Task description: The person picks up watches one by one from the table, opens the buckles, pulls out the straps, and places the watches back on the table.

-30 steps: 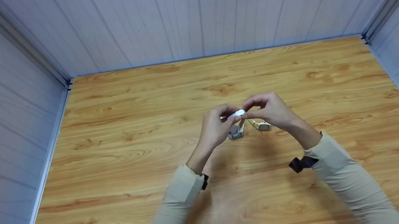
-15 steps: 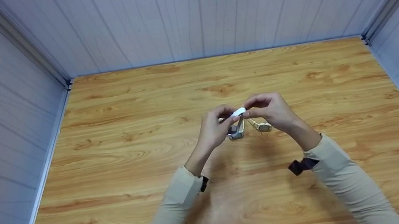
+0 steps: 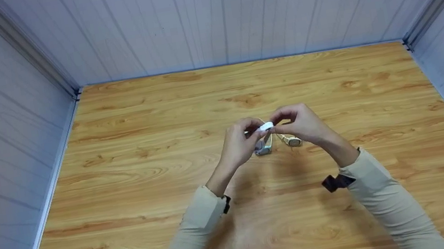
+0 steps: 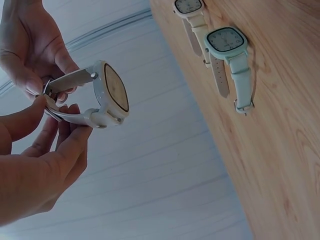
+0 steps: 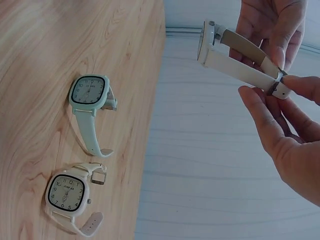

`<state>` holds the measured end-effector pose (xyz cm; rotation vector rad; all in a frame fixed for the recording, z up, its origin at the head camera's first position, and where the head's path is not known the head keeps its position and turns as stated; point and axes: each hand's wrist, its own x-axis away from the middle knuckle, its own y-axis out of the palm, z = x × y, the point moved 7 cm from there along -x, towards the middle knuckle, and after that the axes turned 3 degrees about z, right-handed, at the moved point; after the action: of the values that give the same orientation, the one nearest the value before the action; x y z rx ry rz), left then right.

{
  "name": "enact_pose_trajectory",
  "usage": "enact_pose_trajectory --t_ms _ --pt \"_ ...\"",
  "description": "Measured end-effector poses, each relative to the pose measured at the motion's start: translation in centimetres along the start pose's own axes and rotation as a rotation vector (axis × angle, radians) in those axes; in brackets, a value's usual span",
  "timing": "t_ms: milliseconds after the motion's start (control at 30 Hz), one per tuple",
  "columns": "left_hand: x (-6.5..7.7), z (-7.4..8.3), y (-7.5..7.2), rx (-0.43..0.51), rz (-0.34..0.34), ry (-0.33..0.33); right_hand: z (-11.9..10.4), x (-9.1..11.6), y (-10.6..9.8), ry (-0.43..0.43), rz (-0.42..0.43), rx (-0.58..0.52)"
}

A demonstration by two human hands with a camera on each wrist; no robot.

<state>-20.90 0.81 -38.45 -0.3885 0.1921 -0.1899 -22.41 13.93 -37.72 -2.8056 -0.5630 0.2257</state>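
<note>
Both hands hold a white wristwatch in the air above the table. Its strap is bent into a loop, and the two ends meet at the metal buckle. My left hand grips the strap from the left; in the left wrist view its thumb and fingers pinch the strap close to the buckle. From the other side my right hand pinches the strap end at the buckle, thumb against fingertips. The watch case points away from the fingers. Fingers partly hide the strap ends.
Below the hands, a mint green watch and a cream watch lie on the wood-grain table, dials up with straps undone. Pale panel walls enclose the table at the back and both sides.
The white watch tilts slightly between the fingers, while both hands stay in nearly the same place. The two watches on the table have not moved.
</note>
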Motion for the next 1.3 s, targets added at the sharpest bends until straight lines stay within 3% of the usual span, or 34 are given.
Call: enact_pose_trajectory --t_ms 200,567,767,1300 --pt "0.0 0.2 0.0 0.007 -0.005 0.023 -2.1 0.6 0.1 -0.026 0.010 -0.013" --pt "0.2 0.9 0.1 -0.070 0.006 0.084 -0.8 0.5 0.2 0.007 -0.057 0.085" --pt "0.2 1.0 0.0 -0.070 0.011 0.074 -0.4 0.4 0.0 -0.010 -0.021 0.030" --pt "0.1 0.8 -0.4 0.043 -0.002 0.009 -0.3 0.7 -0.9 -0.022 0.058 -0.129"
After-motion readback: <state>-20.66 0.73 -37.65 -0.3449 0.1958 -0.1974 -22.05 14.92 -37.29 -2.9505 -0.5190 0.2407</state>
